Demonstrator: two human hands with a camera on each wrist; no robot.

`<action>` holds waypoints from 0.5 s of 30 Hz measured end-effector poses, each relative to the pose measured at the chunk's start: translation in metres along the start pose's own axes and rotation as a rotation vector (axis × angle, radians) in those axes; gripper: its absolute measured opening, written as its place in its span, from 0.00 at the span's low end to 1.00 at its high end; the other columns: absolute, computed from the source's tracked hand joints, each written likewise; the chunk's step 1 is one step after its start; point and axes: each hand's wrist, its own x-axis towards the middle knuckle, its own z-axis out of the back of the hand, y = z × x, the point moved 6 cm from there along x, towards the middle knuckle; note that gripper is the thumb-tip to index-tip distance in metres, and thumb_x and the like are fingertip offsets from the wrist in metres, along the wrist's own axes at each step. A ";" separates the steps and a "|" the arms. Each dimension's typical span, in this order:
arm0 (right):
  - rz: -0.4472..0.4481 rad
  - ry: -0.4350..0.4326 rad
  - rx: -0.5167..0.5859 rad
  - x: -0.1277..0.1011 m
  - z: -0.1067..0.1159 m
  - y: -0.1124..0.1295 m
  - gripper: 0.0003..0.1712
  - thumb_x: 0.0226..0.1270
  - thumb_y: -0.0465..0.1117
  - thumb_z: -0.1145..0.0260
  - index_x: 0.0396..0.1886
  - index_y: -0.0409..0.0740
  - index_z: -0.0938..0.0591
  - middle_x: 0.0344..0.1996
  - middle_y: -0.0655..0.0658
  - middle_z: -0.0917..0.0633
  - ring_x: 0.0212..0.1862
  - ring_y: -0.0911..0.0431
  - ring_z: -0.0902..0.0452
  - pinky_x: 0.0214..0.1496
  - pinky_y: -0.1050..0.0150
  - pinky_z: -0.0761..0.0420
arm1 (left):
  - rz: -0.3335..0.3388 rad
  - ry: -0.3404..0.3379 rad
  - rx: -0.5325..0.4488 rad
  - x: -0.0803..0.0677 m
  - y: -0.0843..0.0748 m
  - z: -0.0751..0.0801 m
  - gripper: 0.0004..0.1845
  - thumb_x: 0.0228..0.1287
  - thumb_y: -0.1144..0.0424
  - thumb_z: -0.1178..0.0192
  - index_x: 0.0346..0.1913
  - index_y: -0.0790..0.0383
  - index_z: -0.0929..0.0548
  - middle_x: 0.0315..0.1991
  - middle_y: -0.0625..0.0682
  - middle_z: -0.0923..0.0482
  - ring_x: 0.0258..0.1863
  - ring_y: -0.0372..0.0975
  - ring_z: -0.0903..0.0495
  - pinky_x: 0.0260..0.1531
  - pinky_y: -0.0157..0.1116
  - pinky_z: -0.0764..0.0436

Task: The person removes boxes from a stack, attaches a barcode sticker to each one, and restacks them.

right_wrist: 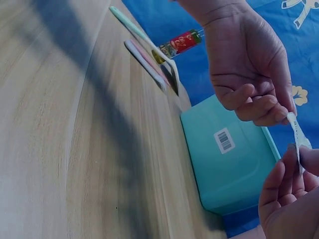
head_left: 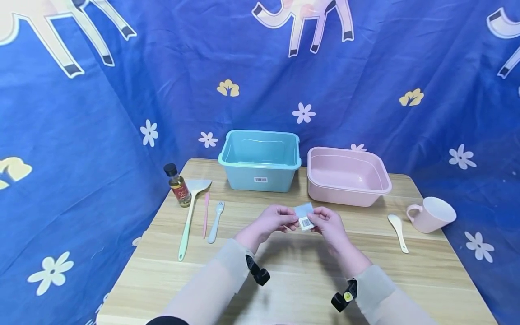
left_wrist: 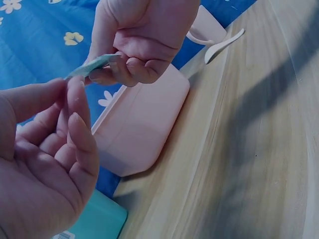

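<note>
A small, flat pale-blue packet (head_left: pixel 304 210) with a white barcode label is held up over the middle of the table by both hands. My left hand (head_left: pixel 275 221) pinches its left edge between thumb and fingertips. On the opposite edge, my right hand (head_left: pixel 330 225) pinches it near the label. Seen almost edge-on in the left wrist view, the packet (left_wrist: pixel 94 63) looks thin and slightly bent. In the right wrist view the packet (right_wrist: pixel 298 133) shows its pale side, with fingertips covering both ends.
Behind the hands stand a turquoise bin (head_left: pixel 260 174) and a pink bin (head_left: pixel 345 194). Leftward lie a sauce bottle (head_left: pixel 178 187), a spatula (head_left: pixel 188 221), a thin pink utensil (head_left: pixel 206 214) and a blue fork (head_left: pixel 216 221). A white spoon (head_left: pixel 398 230) and a pink mug (head_left: pixel 432 216) are at right.
</note>
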 end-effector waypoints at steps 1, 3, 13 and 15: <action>-0.003 0.002 -0.001 0.000 0.000 0.000 0.08 0.65 0.26 0.36 0.42 0.28 0.23 0.27 0.47 0.16 0.26 0.60 0.22 0.29 0.69 0.22 | -0.002 0.004 -0.016 0.000 0.000 0.000 0.05 0.65 0.69 0.37 0.39 0.69 0.17 0.26 0.50 0.16 0.26 0.36 0.18 0.27 0.32 0.24; 0.004 -0.001 -0.027 0.000 -0.001 0.000 0.12 0.64 0.27 0.35 0.46 0.28 0.24 0.30 0.46 0.16 0.28 0.60 0.22 0.31 0.68 0.22 | -0.012 0.007 -0.032 -0.001 0.000 0.000 0.05 0.65 0.69 0.37 0.39 0.69 0.17 0.25 0.49 0.17 0.26 0.36 0.18 0.27 0.32 0.24; 0.465 -0.111 -0.546 -0.012 -0.004 0.033 0.11 0.56 0.30 0.27 0.37 0.38 0.19 0.34 0.43 0.21 0.38 0.50 0.26 0.42 0.56 0.28 | -0.030 -0.080 -0.017 -0.002 -0.002 0.006 0.05 0.63 0.70 0.37 0.39 0.71 0.16 0.28 0.51 0.15 0.25 0.35 0.19 0.26 0.32 0.25; 0.537 -0.056 -0.620 -0.016 -0.011 0.035 0.10 0.55 0.30 0.26 0.32 0.42 0.20 0.28 0.48 0.21 0.33 0.53 0.26 0.36 0.58 0.27 | -0.031 -0.094 -0.018 -0.002 -0.003 0.007 0.06 0.63 0.70 0.37 0.39 0.71 0.16 0.28 0.51 0.15 0.25 0.36 0.19 0.26 0.32 0.24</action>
